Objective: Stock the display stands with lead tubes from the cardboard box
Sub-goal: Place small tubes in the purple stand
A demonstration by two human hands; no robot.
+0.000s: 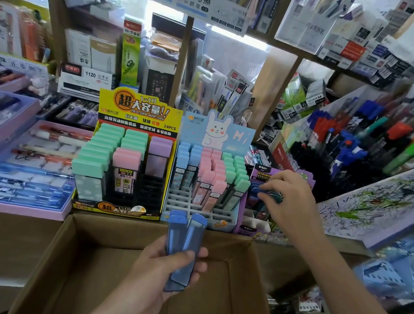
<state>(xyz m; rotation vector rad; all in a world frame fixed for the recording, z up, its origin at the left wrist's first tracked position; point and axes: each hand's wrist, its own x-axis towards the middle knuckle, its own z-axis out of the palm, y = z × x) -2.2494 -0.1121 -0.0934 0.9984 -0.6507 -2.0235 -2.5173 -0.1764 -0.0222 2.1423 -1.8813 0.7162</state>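
Lead tubes (186,235): blue translucent plastic, flat, rectangular, with rounded opaque caps, held in the left hand (161,263) above the cardboard box (66,257).
Left hand is curled round a fanned bunch of at least 2 tubes; the fingers cover the lower ends, so the count is uncertain. Box: matte brown corrugated board, flaps up, near side cut off by the frame edge. Right hand (292,196) is at the purple stand (263,176), fingertips pinching a small dark blue-teal item too blurred to identify. Yellow stand (138,112): glossy card header, black slotted tray, wide tubes capped mint, pink and lilac. Blue stand (216,132): rabbit header, grey grid tray, slim tubes capped blue, pink and mint, in 3 colour groups. These 2 stands sit side by side just behind the box.
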